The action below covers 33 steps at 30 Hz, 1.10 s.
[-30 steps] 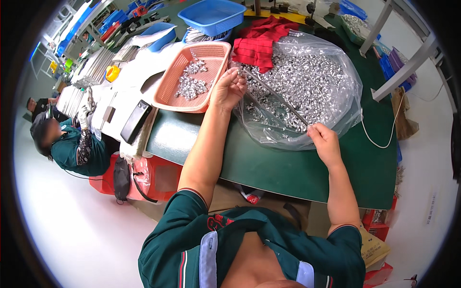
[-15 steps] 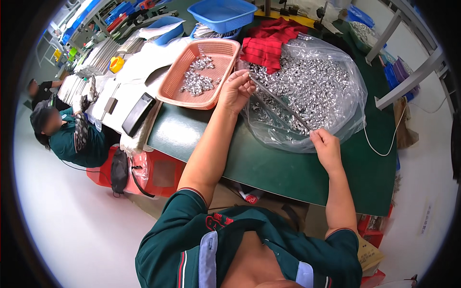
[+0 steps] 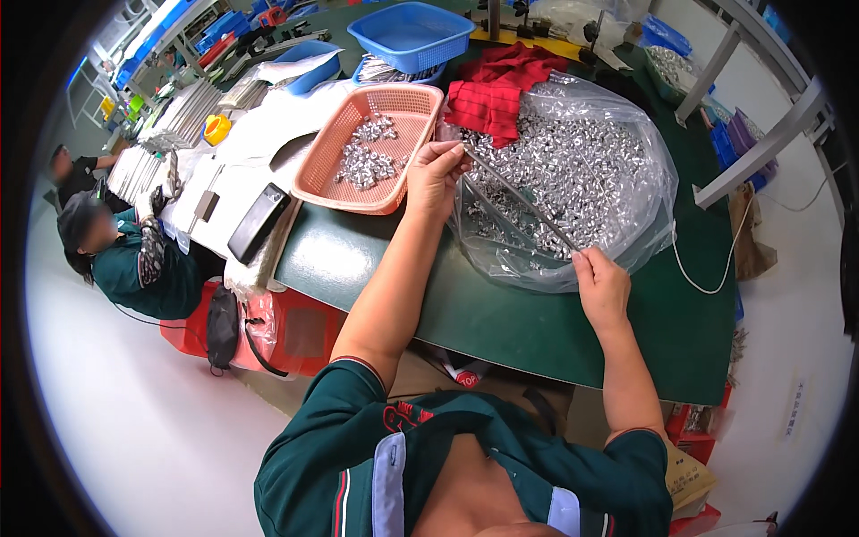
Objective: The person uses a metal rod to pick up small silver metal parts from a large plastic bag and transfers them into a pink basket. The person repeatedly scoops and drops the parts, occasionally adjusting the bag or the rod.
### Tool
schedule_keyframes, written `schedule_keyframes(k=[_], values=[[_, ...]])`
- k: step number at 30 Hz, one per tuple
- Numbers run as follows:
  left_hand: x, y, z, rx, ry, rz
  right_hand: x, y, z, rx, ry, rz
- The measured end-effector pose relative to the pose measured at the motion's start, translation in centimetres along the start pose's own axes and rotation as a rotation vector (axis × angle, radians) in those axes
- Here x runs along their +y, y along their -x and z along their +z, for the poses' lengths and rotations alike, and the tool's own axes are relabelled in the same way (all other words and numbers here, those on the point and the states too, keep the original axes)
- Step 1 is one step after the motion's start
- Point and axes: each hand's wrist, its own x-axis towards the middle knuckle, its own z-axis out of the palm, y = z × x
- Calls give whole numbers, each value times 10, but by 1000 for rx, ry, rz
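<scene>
Here both hands pinch one thin metal rod (image 3: 523, 201): left hand (image 3: 436, 174), right hand (image 3: 601, 286).

Green table (image 3: 537, 327), loaded.
A clear bag (image 3: 573, 179) of metal parts, a pink basket (image 3: 358, 174), a red cloth (image 3: 497, 89) and a blue basket (image 3: 412, 31) are carried on it.

Basket (image 3: 315, 175) left of parts bag (image 3: 617, 233), cloth (image 3: 490, 94) behind, all on table (image 3: 555, 327).

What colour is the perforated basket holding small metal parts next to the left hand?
Salmon pink; the basket shows clearly in the head view, beside the left hand.
</scene>
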Motion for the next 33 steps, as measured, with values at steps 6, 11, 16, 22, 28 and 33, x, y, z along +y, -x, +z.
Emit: schedule_keyframes(k=[6,11,16,22,28,33], values=[[4,4,9,8,-44,63,16,-2,1,-230,-291,188],[6,2,3,-23,-82,65,1,-4,-13,-100,10,75],[8,9,14,-5,-242,69,-7,-4,-13,94,71,-116],[1,17,27,-119,-101,-41,-2,-2,-3,64,-18,-70],[-9,27,39,-353,-288,-310,7,1,6,-116,-294,148],[-10,10,22,-74,-797,139,12,-2,4,-167,-458,336]])
